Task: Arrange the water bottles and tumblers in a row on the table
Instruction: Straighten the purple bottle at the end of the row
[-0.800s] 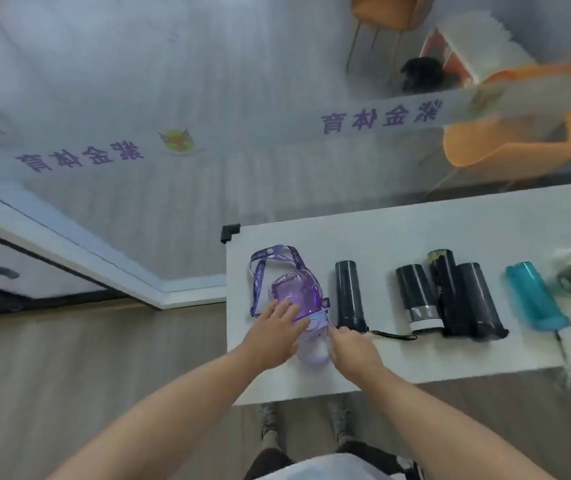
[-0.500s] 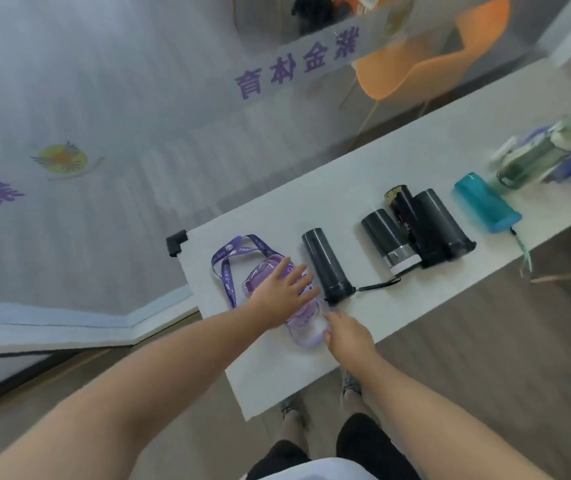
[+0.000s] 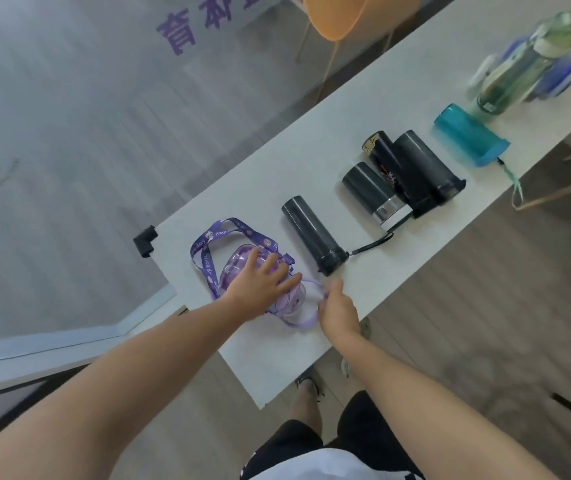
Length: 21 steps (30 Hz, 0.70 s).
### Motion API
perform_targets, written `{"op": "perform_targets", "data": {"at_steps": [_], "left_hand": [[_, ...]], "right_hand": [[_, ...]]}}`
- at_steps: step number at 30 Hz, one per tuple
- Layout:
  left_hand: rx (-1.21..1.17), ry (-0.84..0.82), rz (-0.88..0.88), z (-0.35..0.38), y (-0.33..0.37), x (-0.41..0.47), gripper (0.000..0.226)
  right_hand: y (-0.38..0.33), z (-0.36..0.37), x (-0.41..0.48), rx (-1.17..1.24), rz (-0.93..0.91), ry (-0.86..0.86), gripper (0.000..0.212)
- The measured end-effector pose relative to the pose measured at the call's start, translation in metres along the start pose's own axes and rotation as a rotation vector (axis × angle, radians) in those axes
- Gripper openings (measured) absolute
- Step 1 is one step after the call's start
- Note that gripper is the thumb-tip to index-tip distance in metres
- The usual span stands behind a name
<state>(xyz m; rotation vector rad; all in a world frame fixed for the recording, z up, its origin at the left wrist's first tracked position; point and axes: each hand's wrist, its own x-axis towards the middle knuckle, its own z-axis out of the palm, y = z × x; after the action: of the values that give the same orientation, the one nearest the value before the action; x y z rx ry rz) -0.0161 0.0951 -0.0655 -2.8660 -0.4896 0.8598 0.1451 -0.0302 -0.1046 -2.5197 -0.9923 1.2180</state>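
Note:
A clear purple bottle (image 3: pixel 239 263) with a purple strap (image 3: pixel 207 247) lies on the white table (image 3: pixel 311 157) near its left end. My left hand (image 3: pixel 259 284) rests flat on this bottle, fingers spread. My right hand (image 3: pixel 337 308) pinches a thin purple loop (image 3: pixel 306 322) at the bottle's cap end. To the right lie a dark tumbler (image 3: pixel 311 233), a short dark flask with a silver band (image 3: pixel 372 192), two black bottles (image 3: pixel 415 164) touching each other, and a teal bottle (image 3: pixel 469 138). A green glass bottle (image 3: pixel 516 74) lies at the far right, blurred.
An orange chair (image 3: pixel 339 15) stands behind the table. A glass wall with purple lettering (image 3: pixel 197 26) runs along the table's far side. A black corner guard (image 3: pixel 145 240) sits on the table's left corner. Wooden chair legs (image 3: pixel 561 192) show at the right. My legs are below.
The view has swung left and tilted. My left hand has slid a little along the purple bottle, and my right hand has taken hold of the thin purple loop near the cap.

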Motion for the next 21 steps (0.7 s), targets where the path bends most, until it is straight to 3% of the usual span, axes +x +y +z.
{"op": "perform_targets", "data": {"at_steps": [4, 8, 13, 21], "left_hand": [[-0.088, 0.012, -0.145, 0.014, 0.003, -0.018, 0.120], [-0.212, 0.079, -0.321, 0.022, 0.006, -0.036, 0.110], [-0.505, 0.158, -0.561, 0.022, 0.011, -0.057, 0.104], [-0.930, 0.273, -0.849, 0.015, 0.017, -0.105, 0.097]], "right_hand": [[-0.013, -0.004, -0.006, 0.125, -0.019, 0.044, 0.022], [-0.039, -0.028, -0.011, 0.095, -0.199, 0.039, 0.012], [-0.096, -0.062, -0.019, -0.183, -0.508, 0.084, 0.017], [-0.196, -0.073, -0.046, -0.705, -0.903, 0.040, 0.007]]}}
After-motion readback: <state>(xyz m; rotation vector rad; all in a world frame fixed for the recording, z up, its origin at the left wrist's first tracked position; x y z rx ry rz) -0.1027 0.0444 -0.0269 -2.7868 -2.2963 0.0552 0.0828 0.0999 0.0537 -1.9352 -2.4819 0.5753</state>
